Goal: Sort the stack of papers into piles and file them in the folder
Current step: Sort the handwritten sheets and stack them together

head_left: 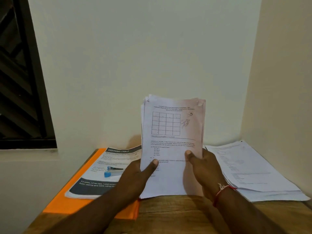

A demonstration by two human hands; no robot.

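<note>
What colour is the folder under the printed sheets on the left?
Orange folder, clearest in the head view.

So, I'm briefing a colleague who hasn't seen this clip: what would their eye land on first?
First, the stack of papers held upright at centre, pinched low down by the left grip and right grip. Next, the orange folder at left, under a sheet headed DRESSING TABLE with a blue stapler on it. A flat pile of papers lies at right.

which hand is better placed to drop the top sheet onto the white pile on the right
Right, most likely. The right hand grips the paper stack at its edge nearest the white pile; the left hand holds the far edge, beside the orange folder.
</note>
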